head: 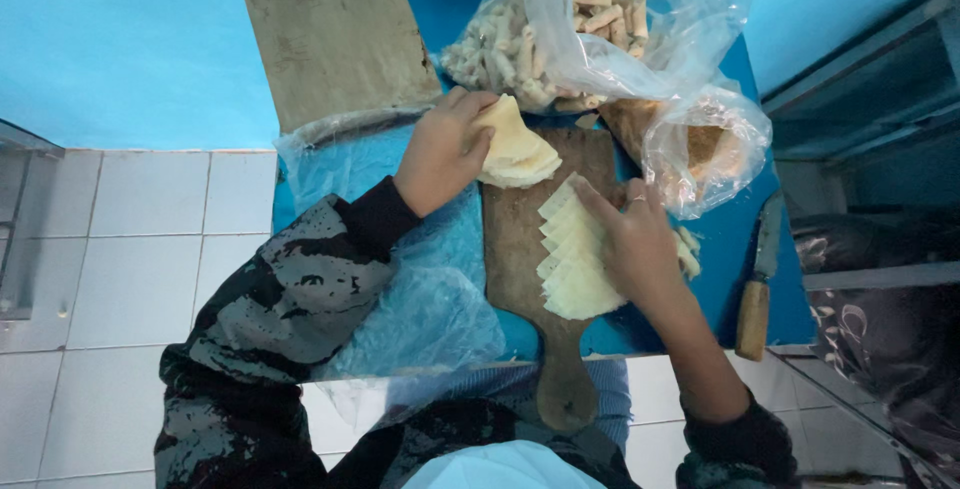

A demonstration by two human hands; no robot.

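Nearest, at 6 o'clock: handle of a wooden paddle board (pixel 548 249) on the blue bench (pixel 735 239). On the board, a fanned row of pale dough sheets (pixel 570 254), pressed flat under the right hand (pixel 632 244), fingers spread. At 3 o'clock, a wooden-handled knife (pixel 759 294). Above, left hand (pixel 447 149) closed around a stack of dough sheets (pixel 517 147). Farthest, at 12 o'clock: clear bag of rolled pieces (pixel 560 29), beside a square wooden board (pixel 335 34).

Dark camouflage-patterned jacket, grey blotches on black, black knit cuffs, ring on the right hand (pixel 640 239), pale cap.
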